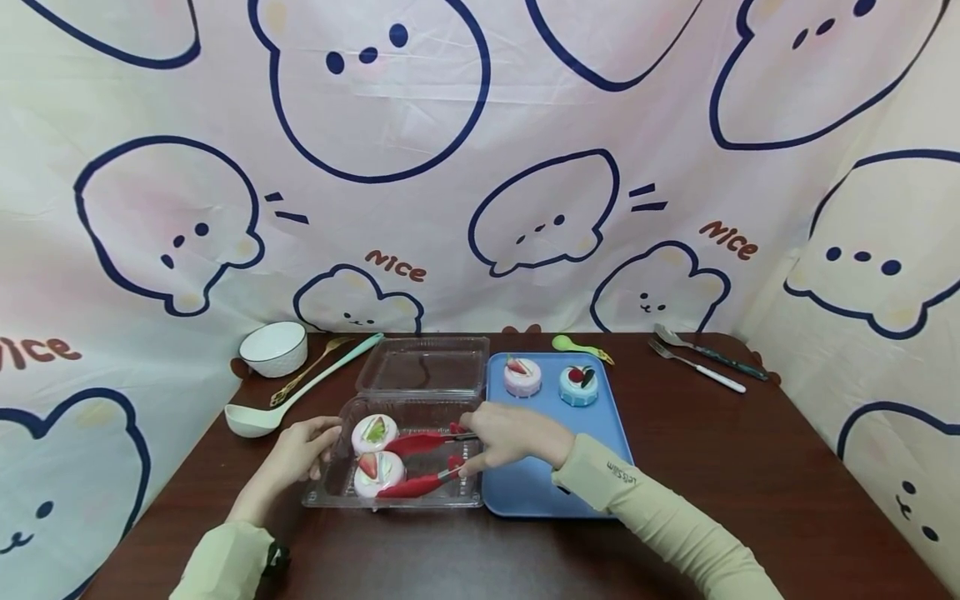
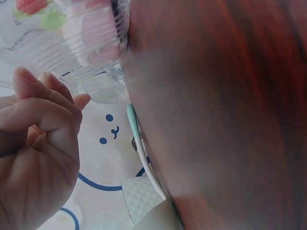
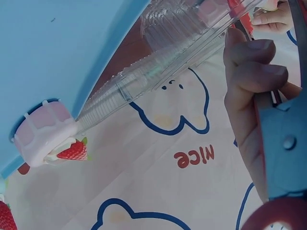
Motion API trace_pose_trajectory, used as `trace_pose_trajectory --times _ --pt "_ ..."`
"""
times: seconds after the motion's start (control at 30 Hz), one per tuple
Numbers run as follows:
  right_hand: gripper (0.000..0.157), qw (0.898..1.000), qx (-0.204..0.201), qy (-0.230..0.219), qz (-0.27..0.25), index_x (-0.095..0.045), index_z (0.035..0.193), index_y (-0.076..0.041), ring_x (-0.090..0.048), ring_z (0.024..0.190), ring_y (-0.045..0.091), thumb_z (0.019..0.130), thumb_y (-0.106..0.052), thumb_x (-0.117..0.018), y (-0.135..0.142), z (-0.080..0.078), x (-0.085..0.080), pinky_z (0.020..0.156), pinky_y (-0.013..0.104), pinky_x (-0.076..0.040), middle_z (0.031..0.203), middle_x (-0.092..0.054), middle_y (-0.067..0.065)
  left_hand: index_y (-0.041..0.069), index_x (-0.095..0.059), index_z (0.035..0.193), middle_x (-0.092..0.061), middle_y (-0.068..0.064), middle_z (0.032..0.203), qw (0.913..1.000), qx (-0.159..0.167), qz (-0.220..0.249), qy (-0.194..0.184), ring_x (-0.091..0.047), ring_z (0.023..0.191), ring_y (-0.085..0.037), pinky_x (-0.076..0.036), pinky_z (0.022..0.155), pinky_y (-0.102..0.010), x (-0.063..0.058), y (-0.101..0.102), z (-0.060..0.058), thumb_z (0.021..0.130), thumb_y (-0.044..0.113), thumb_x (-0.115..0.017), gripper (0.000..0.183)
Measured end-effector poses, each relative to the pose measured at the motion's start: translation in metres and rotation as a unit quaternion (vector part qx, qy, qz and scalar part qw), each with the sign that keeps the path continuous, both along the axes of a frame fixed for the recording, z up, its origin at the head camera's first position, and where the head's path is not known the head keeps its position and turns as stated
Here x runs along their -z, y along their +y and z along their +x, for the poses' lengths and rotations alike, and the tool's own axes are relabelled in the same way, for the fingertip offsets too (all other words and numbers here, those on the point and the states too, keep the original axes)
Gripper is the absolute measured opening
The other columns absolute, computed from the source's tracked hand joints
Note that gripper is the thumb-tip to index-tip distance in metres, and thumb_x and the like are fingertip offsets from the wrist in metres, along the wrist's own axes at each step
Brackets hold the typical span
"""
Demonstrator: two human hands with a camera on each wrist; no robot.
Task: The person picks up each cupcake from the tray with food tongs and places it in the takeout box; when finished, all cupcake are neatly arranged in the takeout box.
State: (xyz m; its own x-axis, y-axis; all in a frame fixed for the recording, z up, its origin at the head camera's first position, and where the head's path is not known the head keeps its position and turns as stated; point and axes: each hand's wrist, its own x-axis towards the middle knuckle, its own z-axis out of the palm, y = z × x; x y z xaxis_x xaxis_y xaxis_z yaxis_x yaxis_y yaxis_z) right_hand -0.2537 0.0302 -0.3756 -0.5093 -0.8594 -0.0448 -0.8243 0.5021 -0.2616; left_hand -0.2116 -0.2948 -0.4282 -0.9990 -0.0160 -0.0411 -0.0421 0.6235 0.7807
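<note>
The right hand (image 1: 506,433) grasps red tongs (image 1: 420,484) around 1 strawberry cake (image 1: 381,478) in a clear box (image 1: 435,414); the left hand (image 1: 298,450), fingers released, is beside it.

Through my head feed I see a small staged booth: bear-print cloth (image 1: 540,108) hangs behind the wood-look worktop (image 1: 750,475) at 12 o'clock and along both flanks. A bowl (image 1: 277,360) and ladle (image 1: 258,421) at 10 and a fork (image 1: 708,372) at 2 suggest a kitchen; I cannot tell what building surrounds it.
</note>
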Motion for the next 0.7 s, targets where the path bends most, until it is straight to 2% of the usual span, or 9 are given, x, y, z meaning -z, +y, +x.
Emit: trace_pose_trajectory --times 0.47,0.7 --pt "0.050 1.000 0.010 -0.018 -0.017 -0.061 0.107 -0.006 -0.046 0.043 0.004 0.076 -0.044 -0.069 0.0043 -0.0026 -0.0015 0.040 0.019 -0.038 0.057 -0.052 -0.009 -0.003 -0.048 0.124 -0.052 -0.005 0.061 1.0000 0.006 -0.002 -0.002 -0.048 0.039 -0.015 -0.036 0.035 -0.026 -0.0001 0.0000 0.0011 0.095 0.020 -0.047 0.037" --pt "0.057 0.999 0.017 -0.025 -0.034 -0.058 0.115 -0.004 -0.051 0.055 0.004 0.076 -0.045 -0.069 0.0080 -0.0046 -0.0075 0.050 0.018 -0.043 0.079 -0.064 -0.002 -0.003 -0.048 0.124 -0.052 -0.005 0.061 0.9999 0.010 -0.002 -0.007 -0.049 0.038 -0.015 -0.035 0.035 -0.025 0.0000 -0.0016 0.0010 0.095 0.021 -0.047 0.037"
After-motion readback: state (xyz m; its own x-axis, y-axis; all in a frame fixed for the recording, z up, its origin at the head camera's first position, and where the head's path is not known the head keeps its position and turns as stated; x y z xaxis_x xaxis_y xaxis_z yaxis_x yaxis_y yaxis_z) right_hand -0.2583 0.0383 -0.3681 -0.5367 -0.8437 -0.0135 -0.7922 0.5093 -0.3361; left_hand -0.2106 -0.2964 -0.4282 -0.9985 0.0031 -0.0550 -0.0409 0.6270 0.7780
